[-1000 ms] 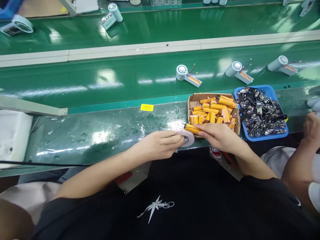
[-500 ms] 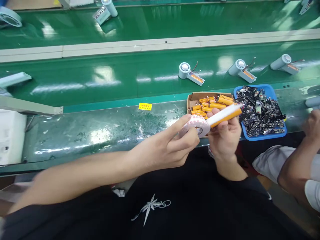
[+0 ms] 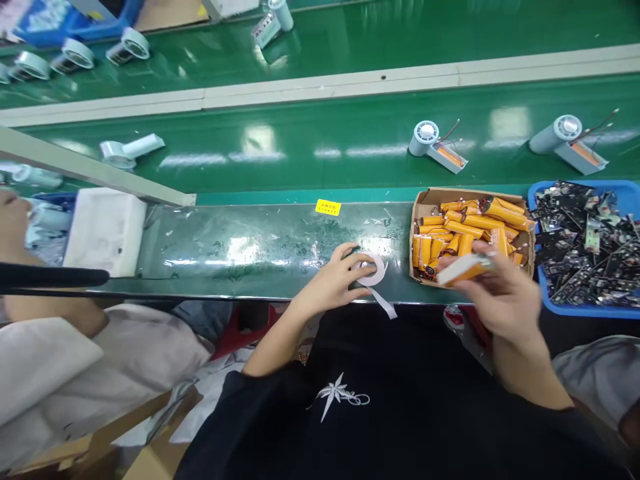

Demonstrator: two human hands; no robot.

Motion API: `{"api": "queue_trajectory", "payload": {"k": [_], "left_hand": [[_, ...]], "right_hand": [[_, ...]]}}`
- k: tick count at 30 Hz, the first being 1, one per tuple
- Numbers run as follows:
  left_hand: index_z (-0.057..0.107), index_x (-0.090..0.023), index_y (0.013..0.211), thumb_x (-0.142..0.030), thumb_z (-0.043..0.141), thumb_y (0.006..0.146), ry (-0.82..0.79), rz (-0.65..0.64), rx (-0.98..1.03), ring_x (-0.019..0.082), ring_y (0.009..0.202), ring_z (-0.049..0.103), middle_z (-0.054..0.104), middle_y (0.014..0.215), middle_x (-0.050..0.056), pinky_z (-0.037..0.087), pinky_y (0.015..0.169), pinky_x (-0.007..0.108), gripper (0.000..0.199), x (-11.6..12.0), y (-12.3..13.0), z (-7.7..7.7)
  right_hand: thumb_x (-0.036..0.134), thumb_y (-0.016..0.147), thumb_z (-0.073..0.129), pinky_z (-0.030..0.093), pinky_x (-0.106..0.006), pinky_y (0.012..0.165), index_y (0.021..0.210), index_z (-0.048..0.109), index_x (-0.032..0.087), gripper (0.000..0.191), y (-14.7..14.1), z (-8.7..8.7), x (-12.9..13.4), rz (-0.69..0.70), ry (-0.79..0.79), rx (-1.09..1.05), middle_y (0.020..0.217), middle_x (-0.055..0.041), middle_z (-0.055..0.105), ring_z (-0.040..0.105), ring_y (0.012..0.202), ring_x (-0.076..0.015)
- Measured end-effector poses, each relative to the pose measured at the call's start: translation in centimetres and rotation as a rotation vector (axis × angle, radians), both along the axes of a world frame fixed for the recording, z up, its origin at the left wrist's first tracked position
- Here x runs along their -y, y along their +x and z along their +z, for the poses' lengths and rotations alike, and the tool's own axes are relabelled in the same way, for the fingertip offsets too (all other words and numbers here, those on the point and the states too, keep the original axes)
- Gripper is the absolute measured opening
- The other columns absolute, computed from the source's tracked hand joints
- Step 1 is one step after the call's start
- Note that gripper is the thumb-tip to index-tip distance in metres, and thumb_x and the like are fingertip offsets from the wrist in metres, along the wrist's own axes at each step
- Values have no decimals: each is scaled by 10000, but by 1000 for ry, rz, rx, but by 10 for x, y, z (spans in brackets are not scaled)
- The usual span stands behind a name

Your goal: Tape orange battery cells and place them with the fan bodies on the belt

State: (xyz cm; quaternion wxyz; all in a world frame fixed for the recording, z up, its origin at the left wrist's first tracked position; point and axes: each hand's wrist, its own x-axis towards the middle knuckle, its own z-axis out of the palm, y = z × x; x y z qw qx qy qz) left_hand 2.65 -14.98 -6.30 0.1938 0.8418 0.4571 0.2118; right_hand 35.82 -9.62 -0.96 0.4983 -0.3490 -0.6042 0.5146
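Observation:
My left hand (image 3: 333, 280) is at the bench edge, its fingers curled over a roll of white double-sided tape (image 3: 379, 273). A loose tape end hangs from the roll over the front edge. My right hand (image 3: 513, 300), slightly blurred, grips an orange-wrapped battery pack (image 3: 473, 269) with a white strip of tape along one side. That hand is above the front of a cardboard box (image 3: 419, 212), in which several similar orange battery packs (image 3: 455, 230) with thin wires lie in a heap.
A blue tray (image 3: 555, 308) of dark circuit boards stands right of the box. Light-blue fan housings (image 3: 425, 137) lie on the green conveyor (image 3: 290, 160). A yellow label (image 3: 328, 207) is on the bench. At left are a white foam box (image 3: 103, 230) and a co-worker's arm (image 3: 50, 317).
The tape roll has moved away from the battery pack and down to the bench with my left hand. My right hand has carried the taped pack over the box. The view has shifted left.

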Motion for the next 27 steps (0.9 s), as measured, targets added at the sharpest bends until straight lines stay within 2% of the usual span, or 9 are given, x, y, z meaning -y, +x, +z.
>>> {"api": "queue_trajectory", "payload": {"k": [2, 4, 9, 12, 17, 20, 22, 24, 27], "left_hand": [[719, -248, 1352, -389, 798, 1031, 91, 53, 160, 360, 1420, 609, 775, 1292, 118, 599, 1169, 610, 360, -6, -1, 4], [711, -255, 1364, -376, 726, 1081, 175, 101, 281, 312, 1336, 673, 793, 1224, 101, 612, 1138, 560, 307, -8, 6, 12], [699, -283, 1393, -456, 650, 1118, 279, 84, 360, 285, 1251, 727, 799, 1187, 75, 620, 1081, 516, 329, -19, 20, 31], [666, -318, 1444, -484, 614, 1129, 351, 124, 314, 255, 1249, 723, 789, 1241, 51, 595, 1113, 484, 360, -46, 6, 27], [477, -294, 1639, -524, 577, 1106, 315, 572, 203, 279, 1291, 669, 743, 1384, 104, 558, 1131, 488, 589, -120, -92, -10], [488, -243, 1612, -480, 560, 1095, 248, 790, 122, 290, 1297, 649, 727, 1402, 134, 545, 1135, 482, 573, -159, -173, -33], [575, -221, 1509, -436, 558, 1084, 221, 889, 45, 303, 1303, 635, 725, 1387, 144, 507, 1185, 494, 477, -177, -221, -41], [658, -193, 1356, -384, 544, 1075, 175, 969, -54, 326, 1340, 603, 717, 1379, 166, 434, 1255, 524, 358, -190, -262, -39], [673, -139, 1267, -272, 518, 1061, 34, 1091, -204, 335, 1431, 514, 668, 1445, 201, 339, 1309, 562, 290, -204, -315, -24]], "right_hand": [[274, 1008, 881, 763, -386, 870, 1453, 730, 348, 475, -22, -14, 9, 198, -51, 31, 1143, -18, 849, 854, 1003, -258], [311, 1022, 870, 759, -390, 857, 1421, 719, 376, 431, -38, -22, 11, 266, -74, -5, 1163, -8, 837, 855, 962, -247], [347, 978, 917, 752, -352, 814, 1201, 678, 340, 327, -55, -26, 6, 190, -92, -97, 1066, 10, 796, 849, 958, -241], [410, 934, 952, 758, -369, 761, 1093, 564, 318, 429, -54, -26, 2, 65, -82, -108, 991, 23, 783, 848, 889, -246], [390, 855, 1014, 763, -442, 809, 1022, 410, 305, 633, -52, -28, -12, -351, 43, -271, 998, 64, 789, 843, 850, -249], [400, 830, 1022, 758, -471, 820, 964, 397, 284, 649, -54, -32, -12, -422, 74, -219, 956, 54, 778, 837, 809, -259], [441, 800, 1024, 744, -427, 689, 898, 421, 275, 633, -51, -35, -11, -478, 130, -73, 863, 32, 753, 804, 700, -255], [490, 740, 1040, 629, -323, 455, 793, 469, 265, 616, -45, -38, -13, -569, 279, 148, 697, 38, 663, 692, 512, -210], [521, 628, 1083, 299, -262, 243, 604, 446, 250, 693, -37, -45, -20, -581, 550, 350, 476, 74, 408, 373, 296, -129]]}}
